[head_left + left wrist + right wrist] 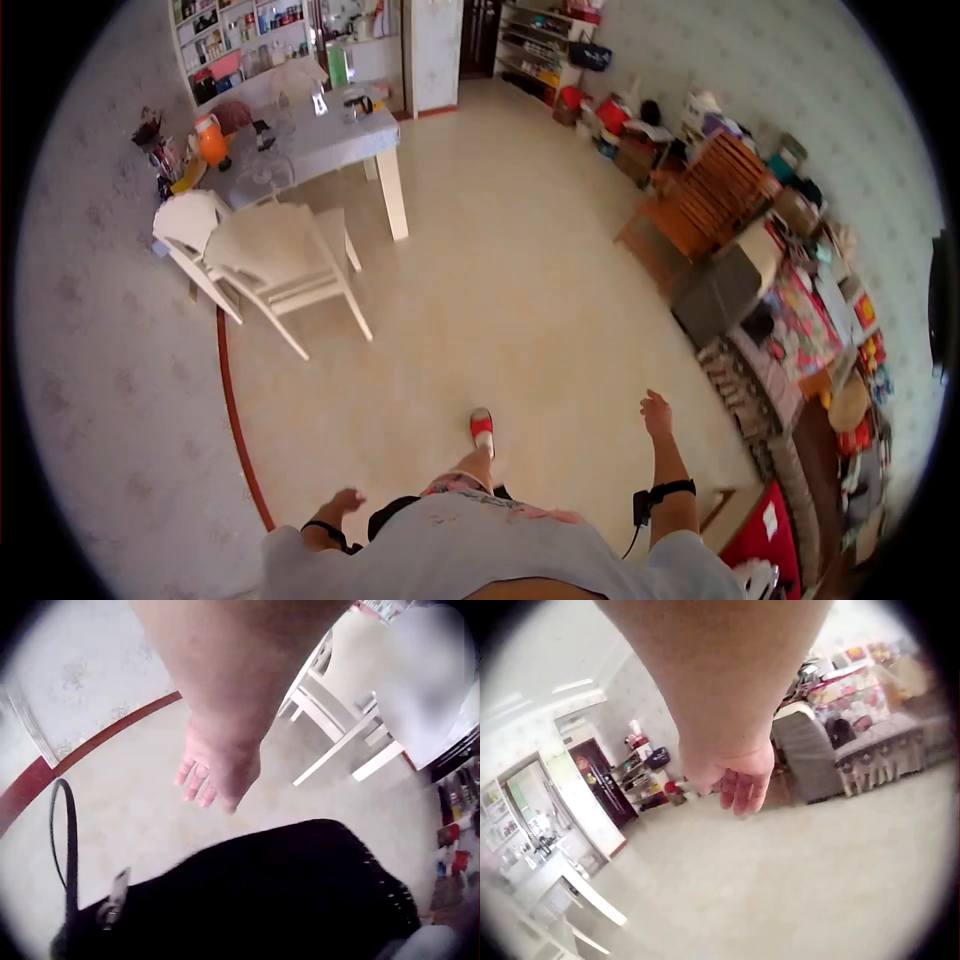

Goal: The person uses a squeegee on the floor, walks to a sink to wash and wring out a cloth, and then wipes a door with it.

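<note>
My left hand [347, 500] hangs low beside my body, holding nothing; in the left wrist view its fingers [196, 784] point loosely down over the pale floor. A black bag or cloth [262, 892] with a zipper pull and cord fills the lower part of that view. My right hand [656, 413] swings out ahead on the other side, away from any object. Its fingers [744, 791] are loosely bent and hold nothing in the right wrist view. One foot in a red slipper [482, 425] is forward on the floor.
A table [340, 150] with glassware and an orange jug [211, 140] stands ahead left, white chairs [270, 250] before it. To the right are a wooden chair [710, 195], a sofa [740, 400] piled with belongings, and a red item [765, 540]. Shelves [535, 50] stand at the back.
</note>
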A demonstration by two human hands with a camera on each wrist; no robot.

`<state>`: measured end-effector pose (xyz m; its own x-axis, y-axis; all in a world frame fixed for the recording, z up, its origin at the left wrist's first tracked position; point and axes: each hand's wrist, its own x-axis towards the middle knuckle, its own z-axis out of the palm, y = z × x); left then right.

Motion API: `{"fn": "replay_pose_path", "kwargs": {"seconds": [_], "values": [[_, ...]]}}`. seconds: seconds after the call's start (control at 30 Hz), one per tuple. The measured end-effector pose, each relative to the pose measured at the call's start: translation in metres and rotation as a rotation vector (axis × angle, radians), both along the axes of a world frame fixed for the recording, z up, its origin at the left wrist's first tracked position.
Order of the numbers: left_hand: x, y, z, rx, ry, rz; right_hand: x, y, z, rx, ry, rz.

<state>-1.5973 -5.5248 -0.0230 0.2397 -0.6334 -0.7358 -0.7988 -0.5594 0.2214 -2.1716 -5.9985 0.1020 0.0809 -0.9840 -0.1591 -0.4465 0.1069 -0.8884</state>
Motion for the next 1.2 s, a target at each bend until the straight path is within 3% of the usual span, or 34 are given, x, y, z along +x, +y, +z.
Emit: {"fn": "replay_pose_path", "kwargs": {"seconds": [0.03, 0.1, 0.13, 0.2, 0.23, 0.27, 0.3, 0.33, 0.37, 0.47, 0.5, 0.57, 0.6, 0.63, 0.67, 0.7, 0.73, 0.77, 0.8, 0.83, 0.87, 0.9, 0.97, 1.03, 1.1, 1.13, 1.17, 1.2], "values": [[0.005, -0.027, -0.007, 0.057, 0.030, 0.060, 0.012, -0.054, -0.032, -0.017, -0.311, 0.012], [0.027, -0.105, -0.014, 0.108, 0.065, 0.074, 0.012, -0.108, -0.122, 0.277, -0.909, 0.066], [0.042, -0.146, -0.025, 0.114, 0.059, 0.043, 0.016, -0.111, -0.119, 0.485, -0.608, 0.161], [0.069, -0.271, -0.007, 0.088, 0.031, -0.016, 0.022, -0.100, -0.087, 0.112, 0.515, 0.799], [0.081, -0.349, 0.023, 0.039, 0.003, -0.026, 0.010, -0.106, -0.093, 0.316, 0.609, 0.765], [0.083, -0.422, 0.086, -0.157, -0.078, -0.039, -0.021, -0.112, -0.116, 0.728, 0.431, 0.517], [0.089, -0.490, 0.111, -0.125, -0.144, -0.032, -0.043, -0.123, -0.136, 1.022, 0.264, 0.279], [0.094, -0.551, 0.144, -0.185, -0.105, -0.031, -0.061, -0.136, -0.155, 1.158, 0.189, 0.171], [0.092, -0.611, 0.183, -0.152, -0.123, -0.051, -0.052, -0.159, -0.141, 1.178, 0.261, 0.135], [0.140, -0.747, 0.163, -0.364, 0.138, 0.070, -0.007, -0.278, -0.112, 0.885, 0.700, 0.400], [0.152, -0.782, 0.143, -0.383, 0.053, -0.001, 0.009, -0.326, -0.112, 0.735, 0.850, 0.528], [0.180, -0.826, 0.079, -0.551, 0.159, 0.070, 0.049, -0.433, -0.105, 0.483, 1.090, 0.759], [0.176, -0.844, 0.101, -0.375, 0.152, 0.181, 0.080, -0.496, -0.098, 0.383, 1.205, 0.866], [0.201, -0.840, 0.027, -0.452, 0.117, -0.009, 0.083, -0.582, -0.157, 0.287, 0.972, 1.235], [0.192, -0.853, 0.086, -0.292, 0.159, 0.152, 0.130, -0.665, -0.178, 0.319, 1.108, 1.284], [0.203, -0.855, 0.074, -0.191, 0.175, 0.144, 0.196, -0.739, -0.170, 0.303, 1.151, 1.076], [0.223, -0.839, 0.026, -0.165, 0.135, 0.110, 0.271, -0.813, -0.156, 0.275, 1.191, 0.863], [0.236, -0.834, -0.016, -0.142, 0.096, 0.075, 0.328, -0.879, -0.151, -0.007, 0.984, 0.763], [0.239, -0.860, 0.038, 0.008, 0.129, 0.266, 0.400, -0.939, -0.123, -0.262, 0.939, 0.855], [0.250, -0.871, 0.038, 0.080, 0.110, 0.317, 0.483, -0.982, -0.060, -0.193, 0.948, 0.899], [0.258, -0.890, 0.052, 0.146, 0.095, 0.468, 0.551, -1.015, -0.011, -0.130, 0.761, 0.872], [0.271, -0.893, 0.026, 0.137, 0.075, 0.558, 0.599, -1.048, 0.001, -0.081, 0.595, 0.891], [0.294, -0.922, 0.008, 0.139, 0.092, 0.653, 0.680, -1.106, 0.003, 0.027, 0.255, 0.892], [0.354, -0.963, 0.012, -0.436, 0.537, 1.006, 0.698, -1.186, -0.114, -0.114, 0.542, 1.128], [0.405, -1.032, -0.023, -0.547, 0.586, 0.992, 0.712, -1.172, -0.046, 0.236, 0.861, 1.208], [0.446, -1.081, -0.068, -0.133, 0.380, 0.794, 0.685, -1.211, -0.115, 0.620, 0.921, 1.189], [0.485, -1.132, -0.102, 0.268, 0.242, 0.473, 0.658, -1.235, -0.126, 0.760, 0.663, 1.000], [0.518, -1.192, -0.010, -0.194, 0.004, 0.431, 0.634, -1.257, -0.132, 0.883, 0.401, 0.806]]}}
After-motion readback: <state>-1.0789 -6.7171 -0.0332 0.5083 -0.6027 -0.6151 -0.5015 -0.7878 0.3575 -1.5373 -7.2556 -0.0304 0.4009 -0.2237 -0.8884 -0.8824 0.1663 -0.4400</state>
